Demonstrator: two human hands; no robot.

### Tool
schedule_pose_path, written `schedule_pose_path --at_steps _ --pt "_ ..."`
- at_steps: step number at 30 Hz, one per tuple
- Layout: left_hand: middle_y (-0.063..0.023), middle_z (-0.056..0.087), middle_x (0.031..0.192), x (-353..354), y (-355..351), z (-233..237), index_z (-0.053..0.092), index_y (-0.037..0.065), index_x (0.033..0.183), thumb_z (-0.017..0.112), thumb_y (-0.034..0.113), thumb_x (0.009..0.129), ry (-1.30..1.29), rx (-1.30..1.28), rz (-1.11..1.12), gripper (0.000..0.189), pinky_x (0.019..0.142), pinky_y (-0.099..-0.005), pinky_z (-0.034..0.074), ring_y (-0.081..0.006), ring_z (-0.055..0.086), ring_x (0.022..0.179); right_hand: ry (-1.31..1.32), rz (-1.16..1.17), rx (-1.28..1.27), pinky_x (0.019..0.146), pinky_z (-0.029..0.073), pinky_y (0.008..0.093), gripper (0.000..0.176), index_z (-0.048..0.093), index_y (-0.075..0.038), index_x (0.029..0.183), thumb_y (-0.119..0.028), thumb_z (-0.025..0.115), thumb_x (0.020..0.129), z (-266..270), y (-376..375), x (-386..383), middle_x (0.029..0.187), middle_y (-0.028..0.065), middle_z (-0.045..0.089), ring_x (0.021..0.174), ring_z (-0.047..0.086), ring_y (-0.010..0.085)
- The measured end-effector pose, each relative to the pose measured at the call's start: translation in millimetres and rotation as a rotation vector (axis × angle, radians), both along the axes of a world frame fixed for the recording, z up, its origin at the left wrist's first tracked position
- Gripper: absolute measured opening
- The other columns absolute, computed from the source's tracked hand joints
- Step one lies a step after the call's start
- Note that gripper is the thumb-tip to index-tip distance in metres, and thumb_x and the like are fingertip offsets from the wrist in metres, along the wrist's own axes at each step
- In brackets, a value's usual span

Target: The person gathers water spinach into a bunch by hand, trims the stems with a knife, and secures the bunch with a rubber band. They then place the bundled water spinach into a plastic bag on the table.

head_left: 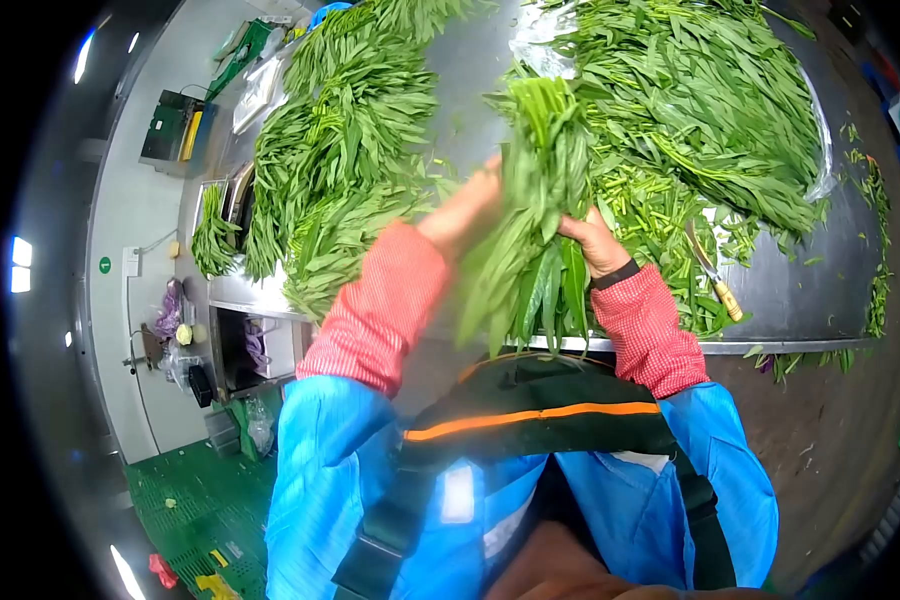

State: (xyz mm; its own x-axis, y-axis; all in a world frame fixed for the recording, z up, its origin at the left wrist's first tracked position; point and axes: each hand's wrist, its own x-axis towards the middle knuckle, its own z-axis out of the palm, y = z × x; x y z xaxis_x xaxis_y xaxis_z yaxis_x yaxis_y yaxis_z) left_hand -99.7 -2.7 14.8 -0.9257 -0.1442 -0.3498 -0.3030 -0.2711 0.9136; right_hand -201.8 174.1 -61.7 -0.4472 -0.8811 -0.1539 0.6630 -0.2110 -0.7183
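Note:
A bunch of long-leaved greens [545, 170], which looks like water spinach, is upright in front of me with its cut stems uppermost and its leaves hanging down. Pressed to the bunch's lower right side is my right hand [598, 242], closed on it with the thumb in front and the other fingers mostly hidden. My left hand [470, 205] is at the bunch's left side, smeared by motion, its fingers partly behind the leaves. Right of my right hand lies a curved knife [727, 299] with a wooden handle, beside a heap of cut stem pieces [660, 215].
On the metal table [800, 290], a large pile of greens [690, 100] lies at the back right. Several bunches [350, 130] line the left side. A small bunch [213, 235] sits at the far left edge. Green plastic flooring [190, 500] shows below left.

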Motion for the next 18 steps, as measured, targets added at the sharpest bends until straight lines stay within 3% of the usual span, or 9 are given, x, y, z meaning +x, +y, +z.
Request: schedule_pose_path --at_steps 3,4,10,13,14,15,16,17,18 --pt "-0.0127 0.035 0.143 24 11 -34 0.007 0.009 0.150 0.058 0.024 0.087 -0.035 -0.385 -0.100 0.083 0.108 -0.0349 0.030 -0.0191 0.037 0.129 -0.083 -0.030 -0.074 0.095 0.043 0.0326 0.051 0.048 -0.004 0.130 -0.013 0.068 0.084 -19 -4 1 0.120 0.0054 0.060 0.110 0.056 0.0178" --pt "-0.0123 0.040 0.137 26 22 -40 0.010 0.005 0.148 0.065 0.012 0.080 0.034 -0.402 -0.056 0.088 0.105 -0.0338 0.034 -0.0189 0.042 0.124 -0.045 -0.076 -0.093 0.094 0.044 0.0327 0.049 0.048 -0.004 0.129 -0.013 0.067 0.085 -14 -7 4 0.120 0.0058 0.060 0.108 0.056 0.0174" --pt "-0.0127 0.048 0.128 24 70 -43 0.015 0.001 0.144 0.082 0.009 0.065 0.132 -0.343 0.235 0.104 0.101 -0.0350 0.039 -0.0231 0.048 0.118 -0.264 0.034 -0.098 0.096 0.043 0.0331 0.052 0.047 0.001 0.130 -0.018 0.066 0.086 -34 -26 18 0.125 0.0094 0.057 0.112 0.055 0.0181" --pt "-0.0108 0.052 0.115 28 60 -55 0.015 0.003 0.143 0.078 0.007 0.068 0.017 -0.600 0.218 0.097 0.089 -0.0331 0.047 -0.0181 0.053 0.104 -0.186 0.056 0.019 0.097 0.043 0.0336 0.054 0.046 -0.001 0.132 -0.020 0.066 0.086 -32 -29 17 0.124 0.0110 0.057 0.112 0.055 0.0190" --pt "-0.0130 0.053 0.116 32 59 -55 0.016 0.001 0.142 0.081 0.010 0.064 0.109 -0.453 0.319 0.101 0.091 -0.0347 0.046 -0.0214 0.054 0.106 0.062 0.069 0.103 0.097 0.043 0.0342 0.056 0.044 -0.003 0.134 -0.022 0.065 0.086 -27 -29 13 0.126 0.0116 0.056 0.111 0.056 0.0199" --pt "-0.0145 0.053 0.117 34 56 -46 0.017 0.001 0.142 0.082 0.011 0.063 0.074 -0.581 0.307 0.102 0.092 -0.0355 0.045 -0.0233 0.054 0.107 0.587 0.115 0.199 0.095 0.044 0.0344 0.057 0.042 -0.004 0.135 -0.021 0.065 0.085 -14 -28 0 0.127 0.0098 0.054 0.109 0.056 0.0209" --pt "-0.0159 0.052 0.119 39 51 -39 0.018 0.000 0.141 0.083 0.012 0.062 0.035 -0.708 0.288 0.103 0.094 -0.0363 0.044 -0.0253 0.053 0.109 0.691 0.244 0.358 0.094 0.045 0.0344 0.057 0.042 -0.004 0.135 -0.019 0.065 0.085 -33 -28 -6 0.127 0.0097 0.054 0.109 0.056 0.0209" --pt "-0.0173 0.052 0.120 40 47 -36 0.019 0.000 0.141 0.083 0.013 0.060 0.000 -0.835 0.264 0.104 0.095 -0.0371 0.044 -0.0272 0.053 0.111 0.564 0.319 0.325 0.093 0.046 0.0345 0.056 0.043 -0.004 0.134 -0.017 0.066 0.084 -40 -25 -3 0.126 0.0100 0.055 0.108 0.057 0.0208" --pt "-0.0215 0.051 0.121 38 45 -37 0.025 -0.001 0.139 0.083 0.015 0.060 0.175 -0.860 0.314 0.099 0.098 -0.0388 0.041 -0.0331 0.050 0.116 0.436 0.391 0.302 0.091 0.048 0.0345 0.055 0.044 -0.004 0.133 -0.016 0.066 0.084 -48 -22 1 0.125 0.0102 0.056 0.107 0.057 0.0207"
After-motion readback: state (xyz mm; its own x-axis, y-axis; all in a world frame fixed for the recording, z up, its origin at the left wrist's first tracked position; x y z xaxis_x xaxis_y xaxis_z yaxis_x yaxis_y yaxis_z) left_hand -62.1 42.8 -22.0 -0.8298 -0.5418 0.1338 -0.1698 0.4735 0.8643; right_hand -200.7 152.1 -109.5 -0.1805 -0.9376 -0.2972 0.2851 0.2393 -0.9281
